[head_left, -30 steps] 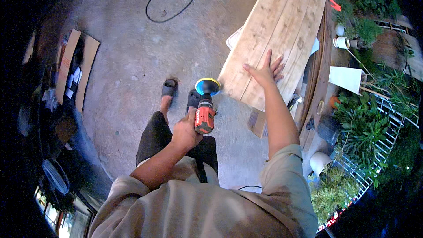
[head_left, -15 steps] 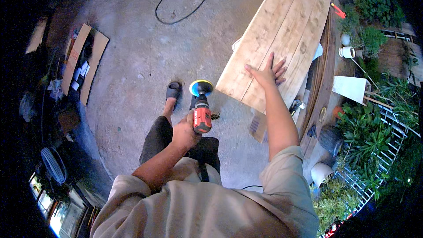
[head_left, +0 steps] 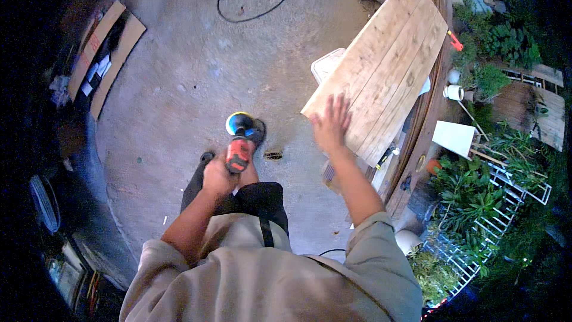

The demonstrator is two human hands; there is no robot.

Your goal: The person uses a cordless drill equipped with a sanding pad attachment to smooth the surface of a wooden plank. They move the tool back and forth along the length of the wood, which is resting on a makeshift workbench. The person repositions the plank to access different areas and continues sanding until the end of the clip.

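Note:
My left hand is wrapped round the grip of a red and black cordless drill, held low in front of my legs. A round sanding or polishing pad, blue with a yellow rim, is fitted at the drill's front end and is clear of the wood. On the right lies a wooden tabletop made of several light planks. My right hand, fingers stretched out, is at its near left edge; whether the palm touches the wood I cannot tell.
Black cable loops over the concrete floor ahead. Folded cardboard lies at the left. A white plastic stool or chair shows from under the planks. Right of them are an orange-handled tool, a white panel and potted plants.
My right hand has slid back from the middle of the planks to their near edge. The drill has moved left with my left hand. My feet have shifted, and the view has moved too.

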